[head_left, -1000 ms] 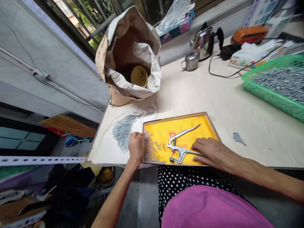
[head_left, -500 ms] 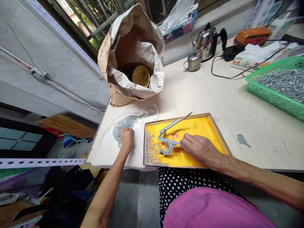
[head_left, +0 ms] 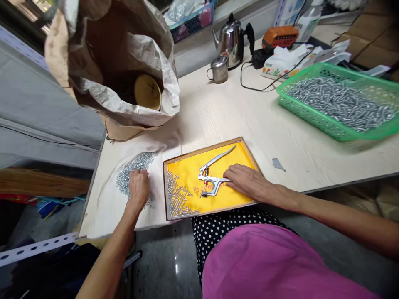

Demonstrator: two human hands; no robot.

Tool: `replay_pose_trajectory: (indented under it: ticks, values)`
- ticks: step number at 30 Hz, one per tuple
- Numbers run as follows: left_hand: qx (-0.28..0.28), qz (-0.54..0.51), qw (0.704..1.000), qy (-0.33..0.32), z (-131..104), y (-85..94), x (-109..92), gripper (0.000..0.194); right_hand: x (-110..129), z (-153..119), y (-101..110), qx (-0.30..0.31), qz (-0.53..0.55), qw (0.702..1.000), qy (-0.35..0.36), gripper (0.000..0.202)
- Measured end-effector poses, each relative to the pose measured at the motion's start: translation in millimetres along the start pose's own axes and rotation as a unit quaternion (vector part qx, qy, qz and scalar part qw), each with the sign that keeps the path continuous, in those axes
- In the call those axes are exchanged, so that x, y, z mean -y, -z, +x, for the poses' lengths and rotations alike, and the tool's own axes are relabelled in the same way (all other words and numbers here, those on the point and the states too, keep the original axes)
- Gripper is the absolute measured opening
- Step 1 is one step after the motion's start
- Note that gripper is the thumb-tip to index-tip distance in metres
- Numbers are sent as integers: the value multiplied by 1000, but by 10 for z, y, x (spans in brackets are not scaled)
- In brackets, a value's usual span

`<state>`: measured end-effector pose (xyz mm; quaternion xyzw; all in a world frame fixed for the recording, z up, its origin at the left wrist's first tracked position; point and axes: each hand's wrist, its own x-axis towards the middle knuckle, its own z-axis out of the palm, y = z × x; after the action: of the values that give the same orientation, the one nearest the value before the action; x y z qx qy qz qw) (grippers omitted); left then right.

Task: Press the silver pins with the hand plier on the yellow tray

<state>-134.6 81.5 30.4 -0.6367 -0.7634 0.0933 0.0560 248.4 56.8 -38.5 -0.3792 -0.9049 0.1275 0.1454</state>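
Observation:
My right hand (head_left: 245,179) is wrapped round the lower handle of grey hand pliers (head_left: 213,179), which lie low over the yellow-lined tray (head_left: 218,160) with their upper handle spread away. At the tray's left end are many small metal cylinders (head_left: 178,199). My left hand (head_left: 139,187) is at the right side of a pile of small metal pieces (head_left: 126,172) on a white cloth (head_left: 158,182). Its fingers are bent together and point down; what they pinch, if anything, is hidden.
Behind the pile stands a large paper sack (head_left: 115,120) with a round yellowish container (head_left: 147,92) inside. A green basket (head_left: 324,118) of metal parts is at the right. Kettle (head_left: 230,41), metal cup (head_left: 219,69) and a cable are at the back.
The view has shifted to the right, showing more of the green basket. The pliers have come down closer to the tray in my right hand. My left hand remains at the pile.

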Motion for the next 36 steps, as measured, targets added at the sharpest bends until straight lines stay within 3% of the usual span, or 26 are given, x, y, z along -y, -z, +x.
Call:
replay_pose_trajectory:
  ticks: [3, 6, 8, 10, 12, 14, 18, 21, 24, 27, 31, 36]
  values:
    - [-6, -217, 976, 12, -238, 135, -265, 30, -13, 37, -16, 11, 7, 1000, 0, 13]
    - [72, -424, 903, 8, -580, 250, -716, 32, -21, 94, -41, 30, -2, 1000, 8, 17]
    - [118, -474, 872, -30, -792, 290, -1014, 31, -20, 121, -40, 40, -3, 999, 0, 18]
    - [154, -479, 861, -72, -943, 294, -1211, 28, -24, 127, -10, 41, -4, 999, -9, 17]
    - [167, -458, 867, -102, -1028, 267, -1254, 25, -46, 108, 50, 32, -9, 999, -2, 18]
    - [152, -416, 889, -113, -1070, 227, -1159, 24, -86, 73, 125, 16, -16, 1000, 4, 20]
    - [38, -368, 927, -59, -1098, 205, -880, 25, -167, 5, 225, -1, -28, 1000, -8, 22]
    - [34, -448, 893, 14, -1076, 244, -899, 30, -164, -13, 207, 7, -29, 999, 20, 21]
    - [105, -535, 836, 64, -1016, 245, -1122, 35, -117, -7, 151, 31, -30, 998, 40, 16]
    - [166, -571, 800, 81, -952, 185, -1361, 37, -82, 6, 112, 52, -36, 998, 20, 12]
    - [217, -589, 772, 98, -911, 107, -1519, 41, -80, 17, 109, 66, -35, 997, 5, 13]
    - [246, -591, 758, 125, -920, 99, -1560, 43, -83, 17, 121, 65, -34, 997, 5, 15]
